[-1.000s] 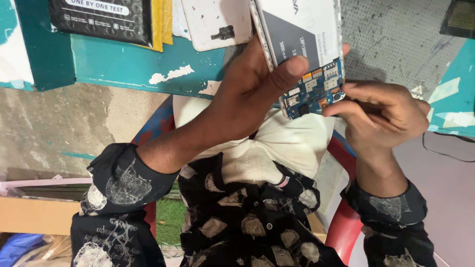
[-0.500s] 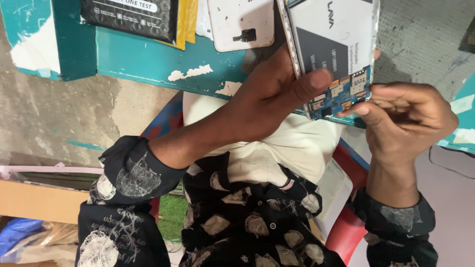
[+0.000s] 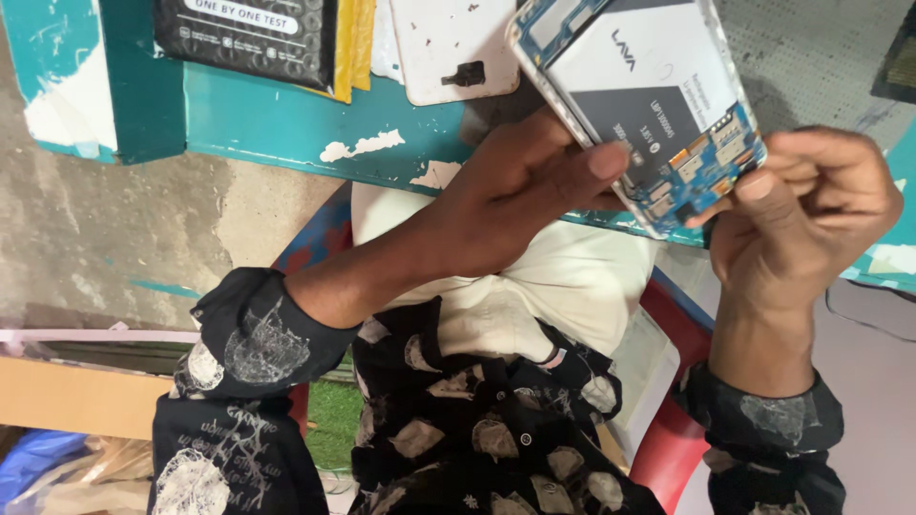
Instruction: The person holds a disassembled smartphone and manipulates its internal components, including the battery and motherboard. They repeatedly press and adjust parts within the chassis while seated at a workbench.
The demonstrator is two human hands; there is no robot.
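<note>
An opened mobile phone (image 3: 649, 105) with its back cover off shows a grey and white battery and a blue circuit board at its lower end. My left hand (image 3: 520, 195) grips the phone along its left edge, thumb laid across the battery. My right hand (image 3: 806, 215) is curled at the phone's lower right corner, fingertips touching the blue circuit board; whether it holds a small tool is hidden. The phone is held in the air over the edge of a teal table (image 3: 277, 119).
On the teal table lie a white phone back cover (image 3: 453, 48), a black packet (image 3: 243, 38) and a yellow envelope (image 3: 355, 43) under it. A red chair (image 3: 668, 448) is beneath me. A bare concrete floor lies to the left, a dark cable at right (image 3: 868, 310).
The view has closed in on the phone. My right hand has moved up to the phone's lower corner and curled tighter. My left hand keeps its grip.
</note>
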